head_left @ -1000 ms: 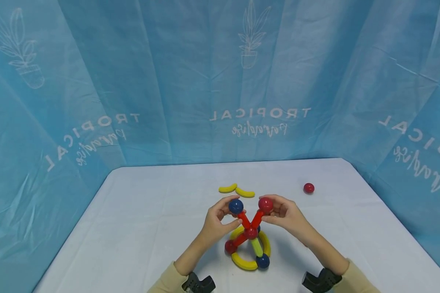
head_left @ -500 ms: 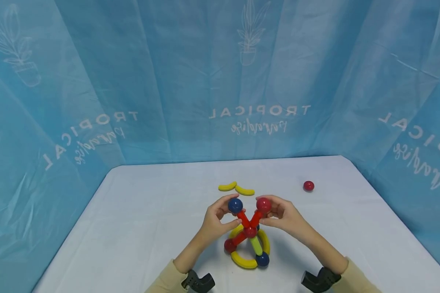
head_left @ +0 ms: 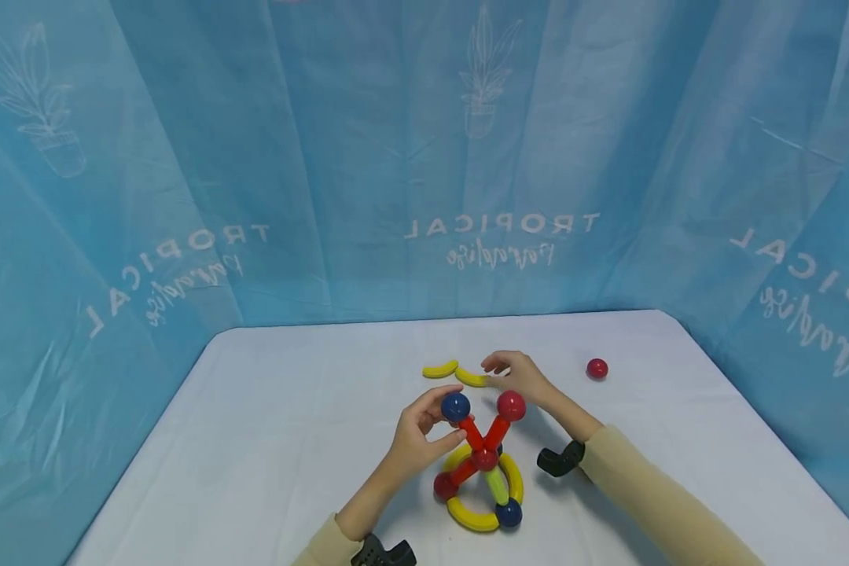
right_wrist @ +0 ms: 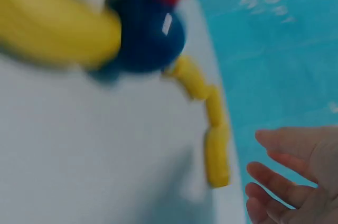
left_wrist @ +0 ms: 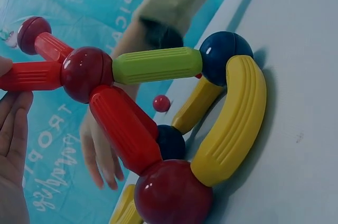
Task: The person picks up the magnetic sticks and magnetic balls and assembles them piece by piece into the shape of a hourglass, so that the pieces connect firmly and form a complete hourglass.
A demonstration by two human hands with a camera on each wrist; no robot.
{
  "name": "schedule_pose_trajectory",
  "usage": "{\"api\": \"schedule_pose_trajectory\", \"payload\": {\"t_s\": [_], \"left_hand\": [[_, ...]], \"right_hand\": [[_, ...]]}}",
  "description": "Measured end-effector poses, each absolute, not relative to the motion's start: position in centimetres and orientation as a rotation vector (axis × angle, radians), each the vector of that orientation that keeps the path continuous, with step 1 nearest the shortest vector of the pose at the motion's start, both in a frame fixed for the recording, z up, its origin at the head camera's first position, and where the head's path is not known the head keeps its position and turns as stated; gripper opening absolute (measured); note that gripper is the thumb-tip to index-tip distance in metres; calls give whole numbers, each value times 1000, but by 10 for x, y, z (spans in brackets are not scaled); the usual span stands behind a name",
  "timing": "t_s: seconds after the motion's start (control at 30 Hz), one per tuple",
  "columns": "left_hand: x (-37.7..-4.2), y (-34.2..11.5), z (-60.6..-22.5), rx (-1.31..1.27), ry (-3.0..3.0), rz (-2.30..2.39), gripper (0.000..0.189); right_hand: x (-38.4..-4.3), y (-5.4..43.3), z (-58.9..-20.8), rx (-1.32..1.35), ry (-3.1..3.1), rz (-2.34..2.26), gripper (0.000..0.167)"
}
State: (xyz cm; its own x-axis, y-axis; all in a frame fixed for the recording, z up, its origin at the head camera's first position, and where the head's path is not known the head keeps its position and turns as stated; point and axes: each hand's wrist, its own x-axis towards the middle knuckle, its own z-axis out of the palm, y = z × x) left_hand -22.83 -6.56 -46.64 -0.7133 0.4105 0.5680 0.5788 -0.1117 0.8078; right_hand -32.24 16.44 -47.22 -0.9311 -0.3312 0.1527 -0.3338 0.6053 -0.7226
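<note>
A magnetic ball-and-rod structure stands on the table, its base a ring of yellow curved rods (head_left: 472,520) joined by balls. Above it, a red rod and a green rod (left_wrist: 157,65) rise to a central red ball (head_left: 484,458). Two red rods branch up from there, topped by a blue ball (head_left: 456,407) and a red ball (head_left: 512,406). My left hand (head_left: 413,440) pinches the left upper red rod (left_wrist: 33,76) between thumb and fingers. Beyond the structure, my right hand (head_left: 522,379) has its fingers spread, close to a loose yellow curved rod (head_left: 472,378).
Another yellow curved rod (head_left: 440,369) lies at the back, end to end with the first. Farther right on the white table (head_left: 311,409) is a loose red ball (head_left: 597,369). A blue curtain (head_left: 368,267) hangs behind the table.
My right hand has let go of the right upper branch with the red ball and moved away toward the loose yellow rods. The left hand keeps its grip, and the structure stays in place.
</note>
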Motion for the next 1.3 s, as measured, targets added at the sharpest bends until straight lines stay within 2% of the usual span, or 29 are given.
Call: {"api": "schedule_pose_trajectory", "payload": {"t_s": [0.23,0.47,0.6,0.73,0.93,1.1,1.3], "left_hand": [[-226,-66,-464,-1135,-2008,-1896,50],[-224,-67,-467,-1103,-2043,-1882,48],[-224,-67,-468,-1083,-2063,-1887,47],[-225,-67,-467,-1068,-2073,-1879,47],[-224,-67,-466,-1038,-2081,-1892,45],[-223,-66,-463,-988,-2099,-1939,42],[-223,-64,-463,-942,-2137,-1963,46]], "right_hand": [[-352,149,-493,562,-2971,1078,37],[-345,149,-496,625,-2906,1165,33],[-331,156,-487,499,-2927,1470,42],[-312,166,-467,332,-2809,1965,48],[-283,174,-428,338,-2316,2615,36],[-266,171,-408,385,-2199,2761,24],[-258,170,-402,410,-2271,2785,27]]}}
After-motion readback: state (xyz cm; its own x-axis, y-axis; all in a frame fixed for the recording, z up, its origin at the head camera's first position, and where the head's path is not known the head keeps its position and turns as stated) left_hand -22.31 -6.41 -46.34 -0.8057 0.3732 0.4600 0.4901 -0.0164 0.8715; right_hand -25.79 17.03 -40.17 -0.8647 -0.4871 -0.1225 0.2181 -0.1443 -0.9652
